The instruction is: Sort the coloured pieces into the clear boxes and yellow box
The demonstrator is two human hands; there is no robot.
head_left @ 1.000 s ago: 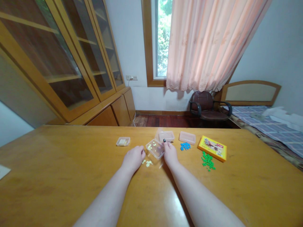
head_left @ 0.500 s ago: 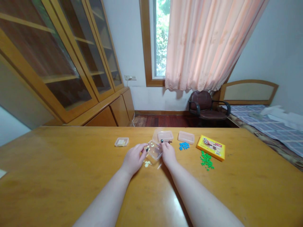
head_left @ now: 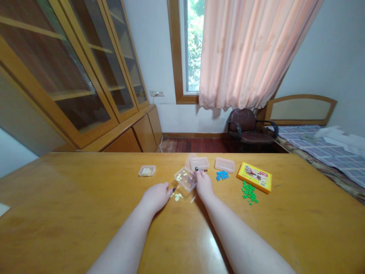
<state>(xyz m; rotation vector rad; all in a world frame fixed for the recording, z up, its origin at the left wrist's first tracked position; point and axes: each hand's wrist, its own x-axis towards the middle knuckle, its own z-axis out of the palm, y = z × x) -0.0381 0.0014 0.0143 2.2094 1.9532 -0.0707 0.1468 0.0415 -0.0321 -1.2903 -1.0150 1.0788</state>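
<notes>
My right hand [head_left: 203, 185] grips a small clear plastic box [head_left: 186, 179] and holds it tilted just above the wooden table [head_left: 85, 213]. A few pale yellow pieces lie inside the box. My left hand [head_left: 156, 196] rests on the table to the left, fingers curled and reaching toward a little heap of pale yellow pieces [head_left: 178, 196] beside its fingertips. Whether it pinches a piece is hidden.
Behind the held box stand two more clear boxes [head_left: 199, 163] [head_left: 224, 165], and another small box [head_left: 147, 171] to the left. Blue pieces [head_left: 221, 175], green pieces [head_left: 248, 193] and a yellow booklet [head_left: 254, 177] lie to the right. A chair and bed are beyond the table.
My left hand went up to the tilted box half a second ago and has come back down to the yellow pieces on the table. The right hand kept holding the box.
</notes>
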